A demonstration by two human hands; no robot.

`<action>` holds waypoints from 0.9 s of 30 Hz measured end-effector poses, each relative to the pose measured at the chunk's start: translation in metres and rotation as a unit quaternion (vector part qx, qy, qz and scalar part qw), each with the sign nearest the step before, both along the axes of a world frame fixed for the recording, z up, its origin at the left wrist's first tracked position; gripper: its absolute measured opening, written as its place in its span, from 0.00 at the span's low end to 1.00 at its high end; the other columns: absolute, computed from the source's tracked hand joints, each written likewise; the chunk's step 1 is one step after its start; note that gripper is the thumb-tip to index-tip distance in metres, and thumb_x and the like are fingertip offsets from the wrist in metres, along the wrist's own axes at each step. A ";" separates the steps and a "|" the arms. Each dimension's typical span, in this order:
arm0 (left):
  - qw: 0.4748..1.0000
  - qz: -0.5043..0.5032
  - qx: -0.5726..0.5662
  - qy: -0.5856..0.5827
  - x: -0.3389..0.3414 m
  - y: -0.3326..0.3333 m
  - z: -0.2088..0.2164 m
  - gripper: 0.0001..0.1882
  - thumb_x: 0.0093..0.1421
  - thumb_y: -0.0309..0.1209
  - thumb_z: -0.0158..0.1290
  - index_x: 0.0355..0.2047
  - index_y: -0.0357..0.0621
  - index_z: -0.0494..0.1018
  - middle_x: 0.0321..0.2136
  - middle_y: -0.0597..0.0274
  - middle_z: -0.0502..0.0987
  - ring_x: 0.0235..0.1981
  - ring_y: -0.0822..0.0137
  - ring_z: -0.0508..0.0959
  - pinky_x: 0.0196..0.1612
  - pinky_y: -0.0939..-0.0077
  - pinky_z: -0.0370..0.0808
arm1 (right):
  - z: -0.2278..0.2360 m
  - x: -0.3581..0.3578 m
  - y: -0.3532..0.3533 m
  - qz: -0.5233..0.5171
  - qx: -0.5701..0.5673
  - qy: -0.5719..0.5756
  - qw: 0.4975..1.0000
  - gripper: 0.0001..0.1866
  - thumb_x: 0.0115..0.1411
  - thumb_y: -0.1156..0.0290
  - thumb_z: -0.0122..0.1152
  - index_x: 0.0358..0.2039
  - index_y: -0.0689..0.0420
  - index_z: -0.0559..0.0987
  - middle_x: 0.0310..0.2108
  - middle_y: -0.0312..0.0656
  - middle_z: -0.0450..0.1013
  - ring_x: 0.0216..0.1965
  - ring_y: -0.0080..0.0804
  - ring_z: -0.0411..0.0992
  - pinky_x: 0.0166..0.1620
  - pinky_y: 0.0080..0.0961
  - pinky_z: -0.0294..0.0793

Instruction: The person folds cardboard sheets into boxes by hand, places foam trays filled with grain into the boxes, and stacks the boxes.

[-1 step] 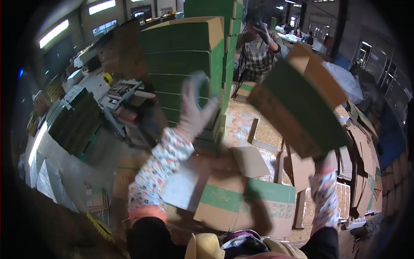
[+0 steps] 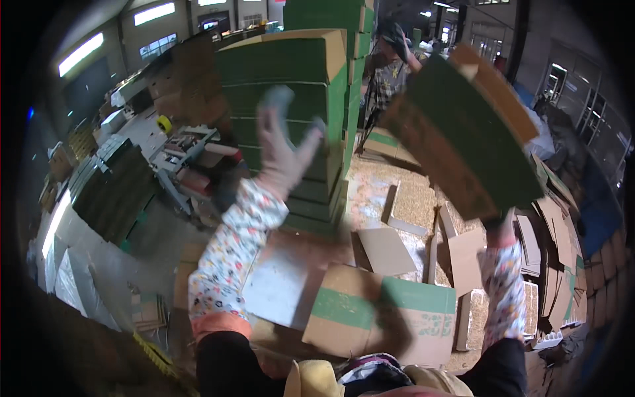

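My left hand (image 2: 286,147) is raised in front of a tall stack of green and brown cartons (image 2: 281,59). Its fingers are spread, somewhat blurred, and hold nothing; the fingertips look covered in grey-blue. On the right, my right hand (image 2: 501,233) holds up a green and brown cardboard box (image 2: 473,142) from its lower end. The box is tilted, with brown flaps standing out at its upper right. Most of the right hand's fingers are hidden by the box. A flattened green and brown carton (image 2: 380,311) lies on the worktable in front of me.
Trays filled with tan, grainy material (image 2: 411,206) and loose cardboard pieces (image 2: 385,251) lie on the table. Across it stands another person (image 2: 391,76), a gloved hand raised. Flat cardboard (image 2: 554,231) is stacked at right. A machine with a yellow tape roll (image 2: 165,124) stands at left.
My left hand has moved up and to the left, fingers still spread. The box in my right hand has shifted slightly up and to the right.
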State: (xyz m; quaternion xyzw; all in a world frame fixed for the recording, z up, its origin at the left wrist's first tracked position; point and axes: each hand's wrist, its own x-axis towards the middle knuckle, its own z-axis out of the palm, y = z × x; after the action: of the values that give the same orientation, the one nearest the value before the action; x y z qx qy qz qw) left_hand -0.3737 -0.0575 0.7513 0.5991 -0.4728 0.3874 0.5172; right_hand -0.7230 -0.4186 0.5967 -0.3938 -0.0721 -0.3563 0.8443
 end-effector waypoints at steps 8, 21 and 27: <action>0.979 0.064 -0.048 0.190 0.291 0.047 0.023 0.32 0.58 0.47 0.54 0.56 0.40 0.64 0.48 0.39 0.73 0.46 0.45 0.75 0.49 0.64 0.71 | 0.281 0.338 0.117 0.208 -0.156 0.084 0.962 0.28 0.62 0.49 0.49 0.55 0.55 0.68 0.54 0.46 0.67 0.54 0.44 0.66 0.56 0.49 0.66; 0.962 -0.110 0.039 0.245 0.053 0.076 -0.147 0.24 0.64 0.31 0.48 0.56 0.28 0.58 0.53 0.45 0.65 0.52 0.58 0.67 0.55 0.65 0.65 | 0.038 0.085 0.167 -0.258 -0.729 0.384 0.505 0.39 0.52 0.50 0.66 0.58 0.59 0.65 0.58 0.54 0.61 0.57 0.52 0.61 0.60 0.38 0.62; 0.653 -0.125 0.556 0.499 -0.214 0.130 -0.342 0.61 0.50 0.54 0.61 0.59 0.13 0.38 0.58 0.20 0.51 0.62 0.37 0.55 0.64 0.59 0.54 | -0.176 -0.229 0.260 -0.216 -0.145 0.716 0.648 0.46 0.54 0.46 0.63 0.58 0.73 0.59 0.55 0.57 0.65 0.57 0.43 0.63 0.60 0.35 0.61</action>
State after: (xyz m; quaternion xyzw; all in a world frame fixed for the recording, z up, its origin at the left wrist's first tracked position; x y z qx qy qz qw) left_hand -0.5880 0.0727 0.4095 0.8128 -0.3407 -0.3737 0.2894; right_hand -0.9521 -0.1588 0.4204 -0.6481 0.5911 -0.1208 0.4647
